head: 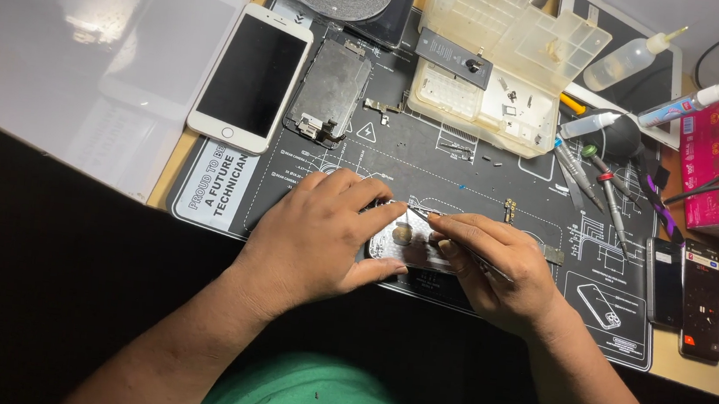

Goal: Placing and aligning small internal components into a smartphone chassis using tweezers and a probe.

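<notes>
Dark repair mat [467, 177] covers the bench, printed w/ white diagrams; opened phone body [408, 244] lies at its 6 o'clock edge, between both hands. Long axis runs approx 9-to-3; which end is the top I can't tell, hands hide most of it.

Left hand [316, 237] clamps the body from 9 o'clock, thumb and forefinger closed on its near and far edges. Right hand [498, 272] comes in from 3 o'clock, fingers pinched shut on thin metal tweezers [460, 249] whose tip points toward 9–10 o'clock, onto a small round part [403, 231] inside. Right hand is the nearer one to that part; tip looks touching or just above it.

Elsewhere: white phone [251, 77] at 11 o'clock, bare metal plate [329, 92] beside it, clear parts box [501, 57] at 12–1, screwdrivers [595, 176] at 2.
</notes>
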